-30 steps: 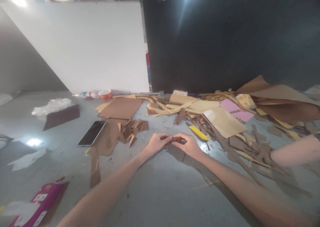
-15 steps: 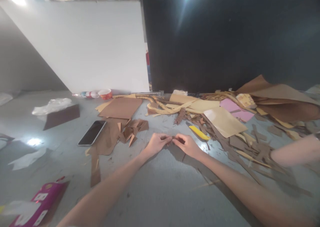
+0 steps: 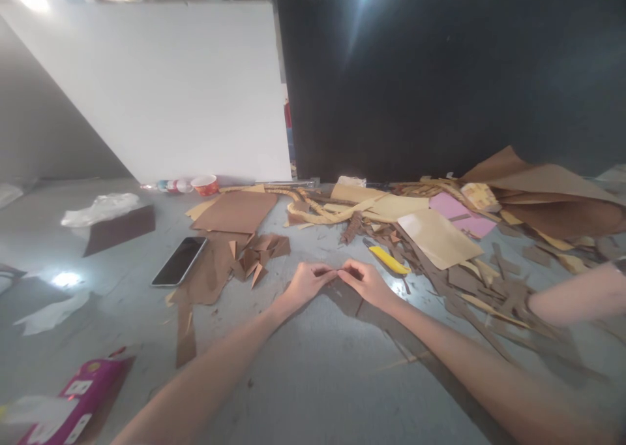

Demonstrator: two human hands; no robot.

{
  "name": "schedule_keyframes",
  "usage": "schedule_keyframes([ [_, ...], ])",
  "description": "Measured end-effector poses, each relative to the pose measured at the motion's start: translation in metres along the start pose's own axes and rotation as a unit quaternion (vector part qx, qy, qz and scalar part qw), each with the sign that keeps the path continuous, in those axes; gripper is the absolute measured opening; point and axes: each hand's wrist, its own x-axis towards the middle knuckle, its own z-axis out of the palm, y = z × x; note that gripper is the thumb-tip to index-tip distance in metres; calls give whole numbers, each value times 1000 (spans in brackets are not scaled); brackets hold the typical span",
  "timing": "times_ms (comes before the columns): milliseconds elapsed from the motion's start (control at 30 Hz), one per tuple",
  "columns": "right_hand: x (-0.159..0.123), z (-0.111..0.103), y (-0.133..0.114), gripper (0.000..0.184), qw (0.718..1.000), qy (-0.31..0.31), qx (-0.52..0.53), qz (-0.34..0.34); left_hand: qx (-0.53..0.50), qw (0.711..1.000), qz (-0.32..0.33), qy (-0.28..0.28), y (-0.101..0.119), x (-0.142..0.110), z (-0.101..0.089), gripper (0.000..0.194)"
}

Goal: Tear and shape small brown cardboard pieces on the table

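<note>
My left hand and my right hand meet over the middle of the grey table, fingertips pressed together. Both are closed in a pinch. Whatever sits between the fingertips is too small or too hidden to make out. Left of my left hand lies a cluster of small folded brown paper pieces. A yellow-handled cutter rests just right of my right hand. Brown paper scraps spread beyond it.
A phone lies on the left, beside brown paper. A purple packet is at the lower left. At the back stand a paper cup and a yellow sheet. Another person's forearm reaches in from the right.
My fingertips have drawn slightly closer together, and a small dark bit seen between them earlier no longer shows. Otherwise the hands stay in place.
</note>
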Motion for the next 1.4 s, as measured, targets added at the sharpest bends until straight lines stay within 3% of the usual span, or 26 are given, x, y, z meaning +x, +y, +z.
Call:
schedule_keyframes([
  [300, 1, -1, 3, 34, 999, 46, -14, -14, 32, 999, 17, -26, -1, -1, 1, 44],
  [500, 0, 1, 2, 32, 999, 26, -13, -18, 66, 997, 18, -40, 3, -3, 0, 43],
  [733, -1, 0, 3, 34, 999, 47, -6, -25, 70, 996, 11, -46, 7, -5, 2, 34],
  [1100, -1, 1, 6, 31, 998, 62, 12, -29, 106, 993, 22, -38, 4, -2, 3, 44],
  [1200, 1, 1, 9, 31, 994, 107, 22, -31, 147, 988, 26, -32, 8, 7, 3, 43],
  [1267, 3, 0, 13, 31, 984, 175, 32, -34, 193, 979, 50, -44, 11, 20, 2, 41],
  [1333, 6, -1, 16, 31, 969, 241, 47, -34, 253, 961, 111, -26, 13, 38, 2, 33],
  [1400, 9, -1, 18, 30, 959, 272, 66, -29, 331, 924, 187, -29, 13, 62, 2, 32],
])
